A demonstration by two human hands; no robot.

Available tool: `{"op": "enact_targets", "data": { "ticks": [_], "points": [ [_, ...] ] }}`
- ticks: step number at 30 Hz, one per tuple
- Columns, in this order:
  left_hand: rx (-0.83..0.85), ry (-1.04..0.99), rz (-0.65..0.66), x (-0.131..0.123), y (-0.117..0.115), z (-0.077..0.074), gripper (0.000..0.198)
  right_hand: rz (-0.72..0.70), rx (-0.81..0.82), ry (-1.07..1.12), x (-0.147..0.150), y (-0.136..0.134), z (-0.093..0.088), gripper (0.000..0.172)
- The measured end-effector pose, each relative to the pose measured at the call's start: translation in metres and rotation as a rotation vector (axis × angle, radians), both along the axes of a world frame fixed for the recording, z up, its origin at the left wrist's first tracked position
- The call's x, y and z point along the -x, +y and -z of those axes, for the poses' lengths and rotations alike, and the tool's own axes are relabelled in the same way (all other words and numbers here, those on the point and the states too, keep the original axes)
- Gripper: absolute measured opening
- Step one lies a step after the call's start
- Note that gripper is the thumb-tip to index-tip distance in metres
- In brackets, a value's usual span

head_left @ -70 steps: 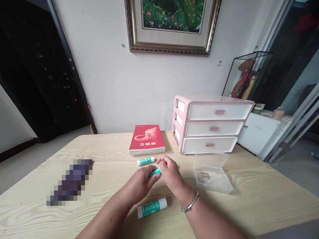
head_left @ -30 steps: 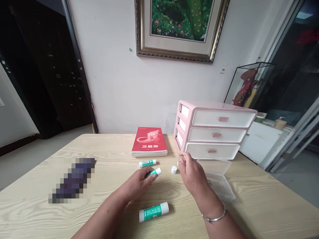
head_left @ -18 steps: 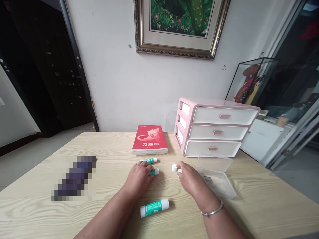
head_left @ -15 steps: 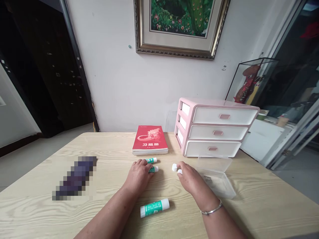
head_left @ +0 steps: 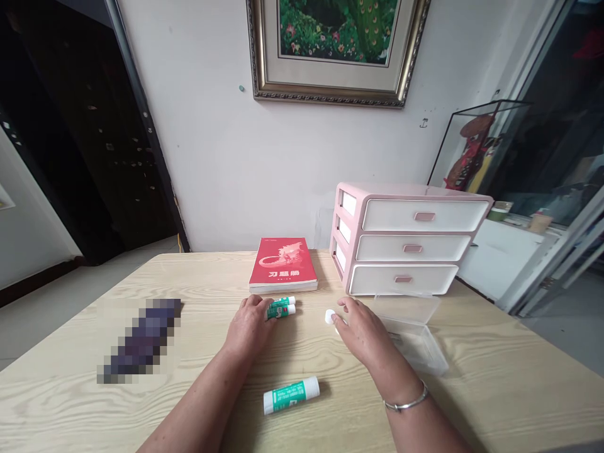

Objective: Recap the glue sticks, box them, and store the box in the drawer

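Two small green-and-white glue sticks [head_left: 282,311] lie side by side in front of the red book. My left hand [head_left: 249,324] is closed over the left end of the nearer one, its fingertips against both. To the right, my right hand [head_left: 362,332] rests low over the table, thumb and fingers apart. A white cap [head_left: 329,316] stands by its thumb tip, and a sliver of a second white piece shows under the thumb, mostly hidden. A larger glue stick [head_left: 291,395] lies nearer to me, between my forearms.
Behind the glue sticks lies a red book [head_left: 283,262]. A pink and white drawer unit [head_left: 410,245] stands at the back right. In front of it, an open clear plastic box [head_left: 427,352] sits beside my right hand. A pixelated dark object [head_left: 141,340] lies at left.
My left hand has moved the nearer small glue stick away from me, up against the other one. My right hand's fingers have spread and lifted slightly from the white caps.
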State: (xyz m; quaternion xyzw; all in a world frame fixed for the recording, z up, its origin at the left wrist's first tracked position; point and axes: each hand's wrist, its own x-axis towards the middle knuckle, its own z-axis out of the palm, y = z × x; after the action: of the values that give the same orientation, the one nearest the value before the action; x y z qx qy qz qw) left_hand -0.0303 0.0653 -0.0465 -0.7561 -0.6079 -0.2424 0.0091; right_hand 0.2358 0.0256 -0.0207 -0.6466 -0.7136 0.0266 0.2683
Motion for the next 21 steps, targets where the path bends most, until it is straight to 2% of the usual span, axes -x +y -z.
{"op": "enact_targets", "data": {
  "ticks": [4, 6, 8, 11, 14, 16, 19, 21],
  "points": [
    [0.059, -0.01, 0.009, 0.0, 0.009, 0.001, 0.028, -0.032, -0.087, 0.143, 0.006, -0.005, -0.01, 0.019],
    [0.062, -0.014, 0.009, -0.002, 0.01, 0.0, 0.029, -0.095, -0.059, 0.218, 0.009, -0.008, -0.014, 0.016],
    [0.036, -0.039, 0.001, -0.003, 0.006, -0.003, 0.029, -0.215, 0.061, 0.276, 0.012, -0.013, -0.016, 0.017],
    [-0.015, -0.115, 0.026, -0.004, -0.011, -0.016, 0.026, -0.423, 0.364, 0.294, 0.014, -0.021, -0.014, 0.026],
    [0.107, -0.186, 0.236, -0.004, -0.035, -0.034, 0.031, -0.567, 0.585, 0.178, 0.016, -0.026, -0.01, 0.052],
    [0.31, -0.193, 0.408, -0.007, -0.049, -0.044, 0.037, -0.624, 0.595, 0.069, 0.019, -0.029, -0.009, 0.057],
    [0.51, -0.078, 0.553, -0.014, -0.06, -0.048, 0.048, -0.635, 0.516, -0.018, 0.026, -0.033, -0.009, 0.036],
    [0.508, 0.007, 0.56, -0.019, -0.062, -0.045, 0.039, -0.605, 0.448, -0.007, 0.029, -0.036, -0.01, 0.02]
  ]
}}
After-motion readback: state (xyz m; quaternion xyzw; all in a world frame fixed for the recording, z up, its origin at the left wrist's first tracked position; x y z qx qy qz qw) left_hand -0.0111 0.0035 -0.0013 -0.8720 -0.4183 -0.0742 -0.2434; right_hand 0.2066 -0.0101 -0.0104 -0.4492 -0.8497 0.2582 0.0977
